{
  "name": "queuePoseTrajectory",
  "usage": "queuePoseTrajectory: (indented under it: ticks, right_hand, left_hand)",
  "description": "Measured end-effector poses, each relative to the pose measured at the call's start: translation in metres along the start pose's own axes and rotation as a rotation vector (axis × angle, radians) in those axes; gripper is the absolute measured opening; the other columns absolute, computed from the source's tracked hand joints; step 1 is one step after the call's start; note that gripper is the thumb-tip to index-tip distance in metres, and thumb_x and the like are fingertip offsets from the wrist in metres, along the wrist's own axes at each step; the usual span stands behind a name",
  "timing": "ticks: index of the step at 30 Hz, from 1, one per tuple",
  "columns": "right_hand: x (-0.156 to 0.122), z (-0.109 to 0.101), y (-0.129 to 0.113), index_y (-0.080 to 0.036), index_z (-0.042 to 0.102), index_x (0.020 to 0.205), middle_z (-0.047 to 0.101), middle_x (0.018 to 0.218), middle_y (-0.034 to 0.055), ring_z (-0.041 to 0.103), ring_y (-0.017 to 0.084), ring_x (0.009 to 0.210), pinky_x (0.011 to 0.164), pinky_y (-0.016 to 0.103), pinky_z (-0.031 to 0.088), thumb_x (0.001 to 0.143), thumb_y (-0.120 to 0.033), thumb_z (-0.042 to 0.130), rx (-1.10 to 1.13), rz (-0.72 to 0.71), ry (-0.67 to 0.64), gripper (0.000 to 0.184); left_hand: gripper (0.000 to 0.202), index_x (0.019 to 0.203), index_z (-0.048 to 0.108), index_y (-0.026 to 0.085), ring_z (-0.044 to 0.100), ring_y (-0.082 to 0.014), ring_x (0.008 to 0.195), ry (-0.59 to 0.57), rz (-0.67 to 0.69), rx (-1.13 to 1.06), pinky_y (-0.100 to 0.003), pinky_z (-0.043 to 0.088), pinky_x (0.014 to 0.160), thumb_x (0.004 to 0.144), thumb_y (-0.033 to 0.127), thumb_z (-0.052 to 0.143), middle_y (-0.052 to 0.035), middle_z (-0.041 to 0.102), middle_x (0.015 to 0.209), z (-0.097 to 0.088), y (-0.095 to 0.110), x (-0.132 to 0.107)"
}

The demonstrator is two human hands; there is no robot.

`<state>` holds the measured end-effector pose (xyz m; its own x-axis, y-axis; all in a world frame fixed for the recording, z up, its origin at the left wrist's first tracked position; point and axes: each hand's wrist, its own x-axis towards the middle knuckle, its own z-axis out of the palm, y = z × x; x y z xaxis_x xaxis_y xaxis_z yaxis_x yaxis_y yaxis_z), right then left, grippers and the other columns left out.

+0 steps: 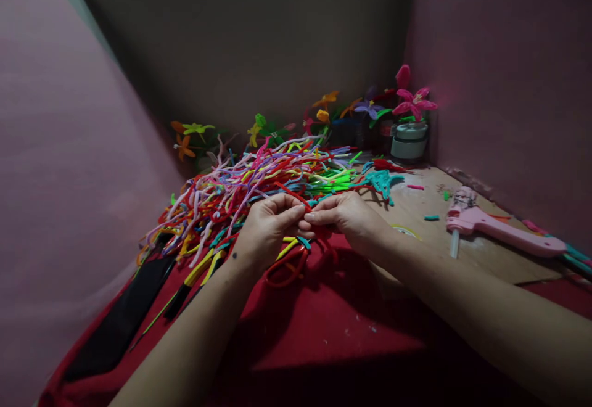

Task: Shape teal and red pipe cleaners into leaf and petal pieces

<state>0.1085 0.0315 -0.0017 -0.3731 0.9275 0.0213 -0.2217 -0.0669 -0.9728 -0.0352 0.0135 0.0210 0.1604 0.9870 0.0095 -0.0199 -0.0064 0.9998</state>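
Observation:
My left hand (280, 219) and my right hand (345, 214) meet in the middle of the head view, thumbs and fingertips pinched almost together. Between them runs a red pipe cleaner (291, 192), its end sticking up past the left fingers. Much of what lies inside the pinch is covered by the fingers. Just behind the hands spreads a large heap of many-coloured pipe cleaners (240, 176). A red loop (282, 283) lies on the red cloth below the left hand; I cannot tell whether it joins the held piece.
On the right, a pink glue gun (509, 232) lies on a wooden board (416, 200) beside small cut bits. Yellow-and-black handled pliers (198, 269) and a black flat case (123, 317) lie at left. Pipe-cleaner flowers (414, 103) stand along the back, near a pale green pot (409, 142).

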Motion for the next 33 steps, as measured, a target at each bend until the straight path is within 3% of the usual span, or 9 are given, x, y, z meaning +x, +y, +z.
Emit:
queuePoseTrajectory:
  ticks: [5, 7, 12, 15, 20, 26, 33]
  right_hand:
    - [0.001, -0.001, 0.000, -0.009, 0.066, 0.057, 0.057, 0.048, 0.0007, 0.045, 0.007, 0.045, 0.047, 0.022, 0.033, 0.055, -0.022, 0.070, -0.065, 0.019, -0.056, 0.014]
    - [0.000, 0.001, -0.001, -0.010, 0.063, 0.052, 0.055, 0.045, -0.0007, 0.044, 0.006, 0.043, 0.046, 0.022, 0.032, 0.057, -0.020, 0.067, -0.095, 0.000, -0.038, 0.012]
    - [-0.001, 0.004, -0.001, -0.012, 0.056, 0.045, 0.052, 0.041, -0.0015, 0.041, 0.006, 0.039, 0.044, 0.021, 0.032, 0.062, -0.016, 0.060, -0.152, -0.032, 0.014, 0.018]
    - [-0.001, 0.003, 0.002, -0.012, 0.058, 0.049, 0.053, 0.042, -0.0004, 0.042, 0.006, 0.038, 0.042, 0.021, 0.032, 0.066, -0.017, 0.056, -0.212, -0.041, -0.040, 0.018]
    - [0.002, -0.002, 0.004, -0.011, 0.057, 0.050, 0.056, 0.044, 0.0009, 0.045, 0.007, 0.039, 0.043, 0.020, 0.035, 0.065, -0.014, 0.055, -0.262, -0.029, -0.119, 0.015]
    - [0.004, -0.002, 0.004, -0.012, 0.055, 0.059, 0.059, 0.048, 0.0003, 0.055, 0.011, 0.041, 0.044, 0.021, 0.044, 0.065, -0.009, 0.052, -0.121, 0.071, -0.182, 0.008]
    - [0.004, -0.003, 0.004, -0.009, 0.060, 0.065, 0.062, 0.055, 0.0037, 0.055, 0.010, 0.042, 0.043, 0.021, 0.044, 0.069, -0.015, 0.061, 0.077, 0.164, -0.189, 0.007]
  left_hand:
    - [0.014, 0.067, 0.053, 0.014, 0.056, -0.0105, 0.046, 0.161, 0.171, 0.290, -0.021, 0.048, 0.046, 0.069, 0.025, 0.061, 0.0027, 0.057, 0.052, 0.007, -0.005, 0.000]
    - [0.014, 0.066, 0.053, 0.015, 0.051, -0.0082, 0.041, 0.174, 0.197, 0.342, -0.018, 0.042, 0.041, 0.070, 0.026, 0.061, 0.0036, 0.055, 0.050, 0.006, -0.005, 0.001]
    - [0.019, 0.073, 0.058, 0.014, 0.046, -0.0055, 0.039, -0.006, 0.054, 0.178, -0.016, 0.035, 0.038, 0.067, 0.031, 0.065, 0.0031, 0.056, 0.053, -0.006, -0.003, 0.006]
    - [0.020, 0.070, 0.058, 0.013, 0.048, -0.0061, 0.039, 0.045, 0.008, 0.197, -0.018, 0.038, 0.040, 0.066, 0.032, 0.066, 0.0028, 0.056, 0.050, -0.007, -0.004, 0.007]
    - [0.018, 0.068, 0.055, 0.014, 0.047, -0.0072, 0.037, 0.123, 0.053, 0.320, -0.019, 0.040, 0.040, 0.068, 0.031, 0.063, 0.0051, 0.051, 0.043, 0.001, -0.003, 0.005]
    - [0.018, 0.066, 0.052, 0.015, 0.039, -0.0051, 0.033, 0.048, 0.043, 0.417, -0.016, 0.029, 0.035, 0.069, 0.030, 0.061, 0.0066, 0.046, 0.042, -0.004, 0.002, 0.006]
    - [0.016, 0.066, 0.052, 0.016, 0.039, -0.0054, 0.033, 0.131, 0.125, 0.423, -0.017, 0.028, 0.035, 0.071, 0.029, 0.059, 0.0065, 0.046, 0.040, -0.002, 0.000, 0.005]
